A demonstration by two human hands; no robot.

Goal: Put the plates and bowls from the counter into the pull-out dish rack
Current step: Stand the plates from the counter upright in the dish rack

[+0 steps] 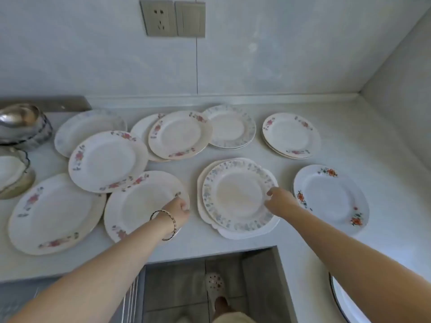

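Several flowered white plates lie spread over the pale counter [373,145]. My left hand [179,209] grips the right rim of a pink-flowered plate [140,203] near the front edge. My right hand [281,201] pinches the right rim of a blue-patterned plate [235,194], which lies on top of a scalloped white plate [251,233]. Metal and white bowls [21,127] stand at the far left. Wires of the pull-out dish rack [131,297] show below the counter at the bottom left.
A plate with orange flowers [331,198] lies right of my right hand. More plates fill the back of the counter, and walls close the back and the right side. A socket [158,18] is on the back wall. My foot in a slipper [215,290] stands on grey floor tiles.
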